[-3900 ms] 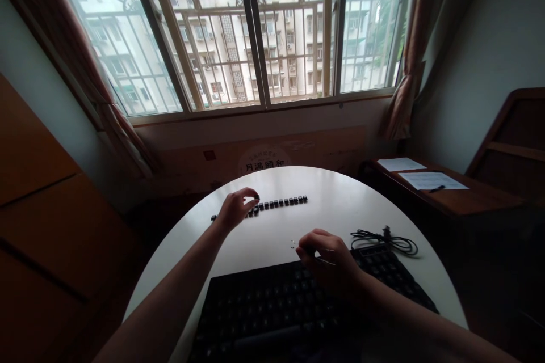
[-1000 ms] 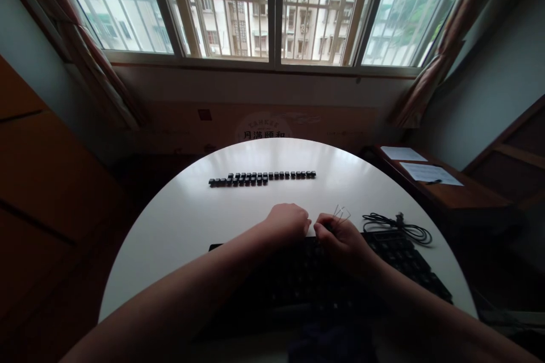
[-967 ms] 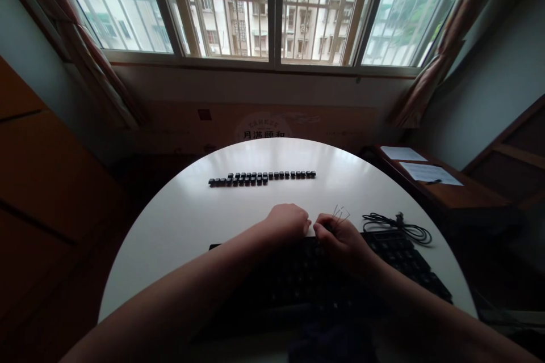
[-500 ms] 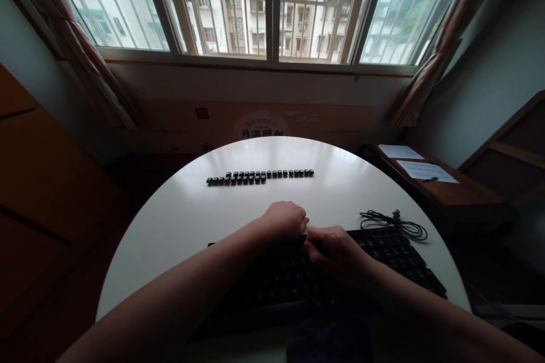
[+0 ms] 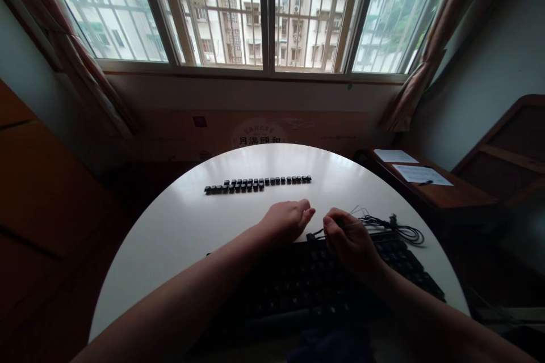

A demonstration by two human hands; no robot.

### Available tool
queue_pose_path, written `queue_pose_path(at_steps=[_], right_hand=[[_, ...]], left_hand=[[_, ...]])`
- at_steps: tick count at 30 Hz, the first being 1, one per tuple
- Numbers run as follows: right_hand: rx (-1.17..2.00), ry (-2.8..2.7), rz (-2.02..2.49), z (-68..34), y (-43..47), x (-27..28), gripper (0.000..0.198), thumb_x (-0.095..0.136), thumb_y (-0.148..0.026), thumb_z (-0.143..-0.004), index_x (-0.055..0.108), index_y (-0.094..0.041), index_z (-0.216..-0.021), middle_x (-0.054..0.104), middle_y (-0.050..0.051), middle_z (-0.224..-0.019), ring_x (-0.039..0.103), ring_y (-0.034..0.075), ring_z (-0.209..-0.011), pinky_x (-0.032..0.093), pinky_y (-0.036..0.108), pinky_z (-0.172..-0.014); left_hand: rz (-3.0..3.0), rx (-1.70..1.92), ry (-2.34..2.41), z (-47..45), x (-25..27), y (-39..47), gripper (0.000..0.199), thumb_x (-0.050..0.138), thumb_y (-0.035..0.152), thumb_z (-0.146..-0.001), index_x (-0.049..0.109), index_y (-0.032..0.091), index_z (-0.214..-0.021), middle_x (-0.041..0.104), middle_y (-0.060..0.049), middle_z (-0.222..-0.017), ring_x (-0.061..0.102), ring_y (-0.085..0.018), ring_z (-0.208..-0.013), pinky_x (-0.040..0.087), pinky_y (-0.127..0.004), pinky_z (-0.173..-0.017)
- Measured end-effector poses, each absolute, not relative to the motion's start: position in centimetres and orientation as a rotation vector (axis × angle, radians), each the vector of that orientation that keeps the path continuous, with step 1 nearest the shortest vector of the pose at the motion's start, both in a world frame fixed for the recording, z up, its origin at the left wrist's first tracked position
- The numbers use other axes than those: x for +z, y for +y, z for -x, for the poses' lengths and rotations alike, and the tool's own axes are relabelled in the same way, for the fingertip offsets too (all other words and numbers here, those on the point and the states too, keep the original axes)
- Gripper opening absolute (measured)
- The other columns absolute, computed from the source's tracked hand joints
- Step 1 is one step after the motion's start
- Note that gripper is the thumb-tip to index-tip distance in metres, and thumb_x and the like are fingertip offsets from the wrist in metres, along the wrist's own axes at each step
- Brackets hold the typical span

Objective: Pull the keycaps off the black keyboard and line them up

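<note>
A black keyboard [image 5: 293, 289] lies across the near part of the table beneath my forearms. Over its back edge, my right hand [image 5: 349, 238] is closed around a keycap puller [image 5: 320, 234]; thin wires [image 5: 357, 211] stick out behind the fist, and a small dark end shows to its left. My left hand [image 5: 289, 220] is closed just beyond the keyboard's back edge, its thumb side towards my right hand. What its fingers hold, if anything, is hidden. The two hands are a short gap apart. Farther back, several black keycaps [image 5: 244, 187] stand in two rows.
The round white table [image 5: 162, 238] carries everything. A coiled black cable [image 5: 398, 228] lies behind the keyboard on the right. To the right, a wooden side table [image 5: 464, 194] holds paper sheets [image 5: 421, 174] and a pen [image 5: 426, 182]. Something dark purple [image 5: 323, 343] is at the near edge.
My hands have drawn apart; they were close together over the keyboard's back edge. My right hand has moved right and turned, so the puller and its wires now show.
</note>
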State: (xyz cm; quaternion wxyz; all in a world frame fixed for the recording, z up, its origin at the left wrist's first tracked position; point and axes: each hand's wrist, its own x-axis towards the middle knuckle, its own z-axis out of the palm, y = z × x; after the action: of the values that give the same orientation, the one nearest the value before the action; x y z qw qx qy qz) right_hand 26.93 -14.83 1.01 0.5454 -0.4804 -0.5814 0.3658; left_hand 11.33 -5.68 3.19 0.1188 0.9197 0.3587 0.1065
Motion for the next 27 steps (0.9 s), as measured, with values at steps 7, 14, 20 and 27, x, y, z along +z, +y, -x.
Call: queue_pose_path(at_steps=[7,14,20,27], right_hand=[[1.164,-1.258,1.089,-27.7,-13.9,2.3,0.031,0.055,-0.05,-0.091,0.048,-0.021,-0.084,0.05,-0.008,-0.06,0.044,0.006,-0.033,0.03,0.016,-0.03],[0.973,-1.274,1.063,-28.1,-13.6,1.9,0.029,0.054,-0.049,-0.092,0.05,-0.021,-0.088,0.051,-0.006,-0.071,0.049,0.006,-0.036,0.031,0.016,-0.031],[0.799,-1.395,1.15,-28.7,-13.5,1.7,0.024,0.051,-0.045,-0.095,0.051,-0.021,-0.091,0.05,-0.005,-0.063,0.048,0.008,-0.04,0.034,0.019,-0.037],[0.732,-1.468,1.207,-28.7,-13.4,1.5,0.026,0.048,-0.045,-0.096,0.054,-0.021,-0.09,0.05,-0.005,-0.058,0.049,0.01,-0.041,0.036,0.021,-0.039]], left_hand=[[-2.628,0.59,0.637,-11.1,4.0,-6.4,0.029,0.037,0.035,-0.099,0.06,0.02,-0.107,0.069,-0.005,-0.101,0.064,-0.017,-0.086,0.048,-0.027,-0.076],[-2.559,0.679,0.67,-11.6,3.1,-6.4,0.028,0.046,0.026,-0.094,0.058,0.021,-0.118,0.068,-0.007,-0.108,0.064,-0.017,-0.084,0.05,-0.03,-0.077],[-2.341,0.786,0.66,-11.7,2.8,-5.6,0.02,0.056,0.026,-0.09,0.063,0.02,-0.107,0.071,-0.005,-0.095,0.063,-0.014,-0.077,0.051,-0.027,-0.074],[-2.201,0.516,0.709,-11.1,4.7,-5.6,0.03,0.061,0.027,-0.085,0.06,0.019,-0.115,0.071,-0.006,-0.097,0.061,-0.013,-0.069,0.052,-0.026,-0.062]])
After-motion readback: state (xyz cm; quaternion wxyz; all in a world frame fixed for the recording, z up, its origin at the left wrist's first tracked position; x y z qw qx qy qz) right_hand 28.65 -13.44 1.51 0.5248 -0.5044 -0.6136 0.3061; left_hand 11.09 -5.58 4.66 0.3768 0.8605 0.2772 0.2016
